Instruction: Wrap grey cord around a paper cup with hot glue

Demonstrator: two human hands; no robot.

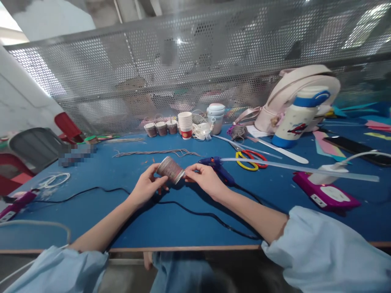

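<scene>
Both hands hold a paper cup (pixel 170 169) wrapped in brownish yarn, tipped on its side above the blue table (pixel 171 224). My left hand (pixel 148 185) grips its base end with the fingers curled round it. My right hand (pixel 204 178) pinches the cup's rim end between thumb and fingers. A blue glue gun (pixel 217 167) lies just behind my right hand, and its black cord (pixel 195 211) runs under both wrists.
A length of yarn (pixel 155 153) lies beyond the cup. Yellow and red scissors (pixel 251 158), clear glue sticks (pixel 305 167), a purple power strip (pixel 325 194), a white-blue bottle (pixel 295 119), a beige bag (pixel 293 91), stacked paper cups (pixel 185 124) and wrapped cups (pixel 161 128) stand by the mesh screen.
</scene>
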